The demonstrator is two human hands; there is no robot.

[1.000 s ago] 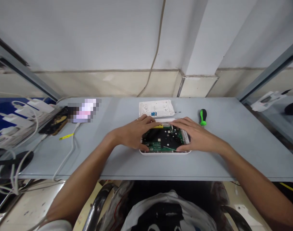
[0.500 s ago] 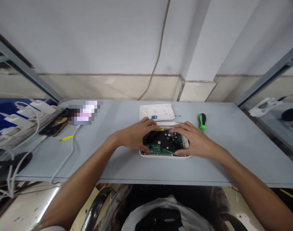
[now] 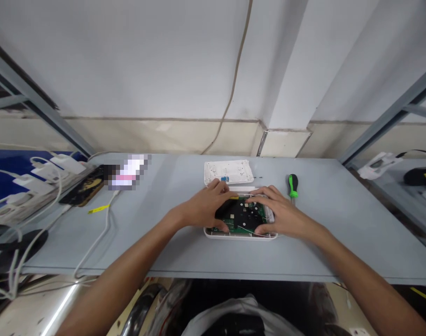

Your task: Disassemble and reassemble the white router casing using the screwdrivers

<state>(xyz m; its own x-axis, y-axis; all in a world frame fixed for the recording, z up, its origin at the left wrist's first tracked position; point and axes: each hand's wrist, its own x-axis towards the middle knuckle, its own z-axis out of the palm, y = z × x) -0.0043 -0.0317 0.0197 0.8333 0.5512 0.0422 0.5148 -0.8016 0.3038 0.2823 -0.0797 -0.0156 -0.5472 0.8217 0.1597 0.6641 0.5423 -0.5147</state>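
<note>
In front of me a white plastic housing (image 3: 241, 237) lies on the table with its inside facing up. Set in it is a green circuit board (image 3: 238, 229) with a black plate over much of it. My left hand (image 3: 206, 205) spans the board's left part, thumb at the near edge and fingers at the far edge. Across the right end, my right hand (image 3: 281, 212) grips in the same way. A thin pale wire runs along the board's near side. The fingertips' exact contact is partly hidden.
Behind the housing lies a white cover (image 3: 230, 171) with a blue part. A green and black screwdriver (image 3: 293, 185) is to the right. At left are a phone (image 3: 85, 188), a blurred-out lit screen (image 3: 129, 172), a power strip (image 3: 10, 207) with chargers, and white cables.
My left hand has shifted a little to the right over the board. The right hand stays at its end. The whole view has tilted slightly upward.
</note>
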